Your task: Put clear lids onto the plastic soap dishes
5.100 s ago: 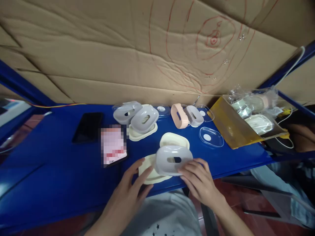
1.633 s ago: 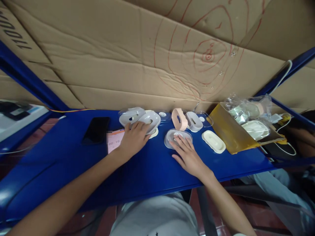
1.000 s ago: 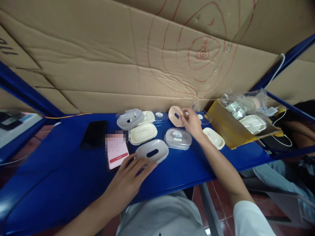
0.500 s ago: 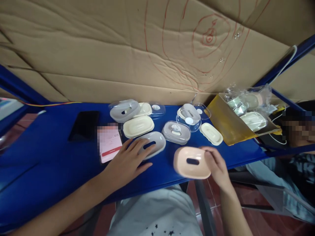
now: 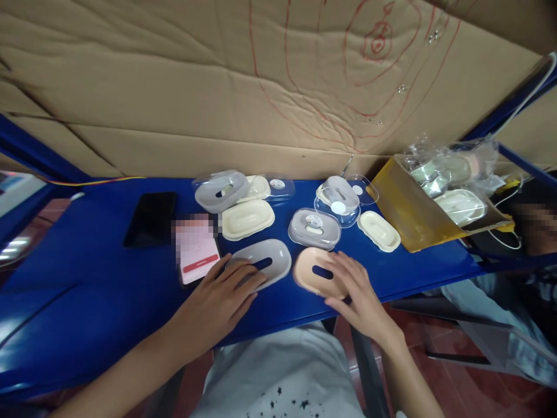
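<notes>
A grey oval soap dish (image 5: 278, 264) with a slot in its base lies on the blue table near its front edge. My left hand (image 5: 230, 293) rests over its left end, fingers stretched out and apart. Just to the right is a peach soap dish (image 5: 310, 278), also slotted, flat on the table. The spread fingers of my right hand (image 5: 354, 290) lie over its right end, thumb apart at the near side. Behind the pair sit a cream tray (image 5: 248, 219) and a grey dish under a clear lid (image 5: 314, 228).
Further back lie another grey dish (image 5: 221, 191), a stacked dish with clear lids (image 5: 342, 194) and a cream tray (image 5: 378, 231). An open box (image 5: 418, 223) holds wrapped pieces. Two phones, one lit (image 5: 198, 249) and one dark (image 5: 151, 217), lie left. A person sits at right.
My right hand has moved left and lowered the peach dish from the air onto the table beside the grey one. Its fingers have spread. My left hand stays at the grey dish.
</notes>
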{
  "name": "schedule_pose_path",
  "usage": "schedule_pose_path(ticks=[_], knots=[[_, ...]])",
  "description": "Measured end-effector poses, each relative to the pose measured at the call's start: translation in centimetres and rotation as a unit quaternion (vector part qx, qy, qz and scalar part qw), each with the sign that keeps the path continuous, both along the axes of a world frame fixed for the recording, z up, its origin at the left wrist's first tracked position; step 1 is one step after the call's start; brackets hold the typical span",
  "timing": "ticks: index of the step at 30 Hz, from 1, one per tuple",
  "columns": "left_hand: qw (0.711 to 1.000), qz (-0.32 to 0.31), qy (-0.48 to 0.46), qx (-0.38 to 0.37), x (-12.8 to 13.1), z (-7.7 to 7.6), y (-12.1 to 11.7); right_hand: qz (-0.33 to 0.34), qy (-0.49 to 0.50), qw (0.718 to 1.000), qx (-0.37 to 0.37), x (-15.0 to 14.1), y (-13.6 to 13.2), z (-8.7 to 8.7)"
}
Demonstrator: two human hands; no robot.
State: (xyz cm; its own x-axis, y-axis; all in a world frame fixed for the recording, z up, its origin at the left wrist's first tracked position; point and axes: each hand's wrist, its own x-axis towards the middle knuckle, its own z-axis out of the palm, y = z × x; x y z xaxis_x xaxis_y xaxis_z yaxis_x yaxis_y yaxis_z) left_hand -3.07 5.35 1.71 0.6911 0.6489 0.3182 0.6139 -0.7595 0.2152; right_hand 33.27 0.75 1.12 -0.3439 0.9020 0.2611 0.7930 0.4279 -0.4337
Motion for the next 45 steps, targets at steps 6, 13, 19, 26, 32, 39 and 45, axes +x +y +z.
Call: schedule_pose_path(ticks=[6,13,19,26,32,39,45], knots=[[1.000,-0.025,-0.010,-0.009,-0.2,0.0,-0.9,0.010,-0.019,1.000,0.012,0.8,-0.4,0.0],[0.999,0.010,-0.032,-0.002,-0.7,1.1,-0.5,0.055,-0.023,0.998,0.005,0.5,1.8,0.6],[0.996,0.069,-0.005,0.059,-1.6,3.1,4.5,0.048,-0.056,0.997,0.024,0.5,1.7,0.6],[0.993,0.101,-0.043,0.050,-3.2,3.7,10.5,0.092,-0.098,0.985,0.105,-6.2,3.8,2.6],[0.991,0.110,-0.057,0.044,-4.5,2.9,10.4,0.169,-0.179,0.966,0.079,-12.8,7.4,1.5],[0.991,0.107,-0.065,0.039,-4.7,2.7,9.9,0.045,-0.187,0.980,0.055,-14.6,10.8,1.3],[0.998,0.051,-0.048,0.005,-3.7,2.4,8.4,0.087,-0.179,0.979,0.049,-14.0,7.4,1.9]])
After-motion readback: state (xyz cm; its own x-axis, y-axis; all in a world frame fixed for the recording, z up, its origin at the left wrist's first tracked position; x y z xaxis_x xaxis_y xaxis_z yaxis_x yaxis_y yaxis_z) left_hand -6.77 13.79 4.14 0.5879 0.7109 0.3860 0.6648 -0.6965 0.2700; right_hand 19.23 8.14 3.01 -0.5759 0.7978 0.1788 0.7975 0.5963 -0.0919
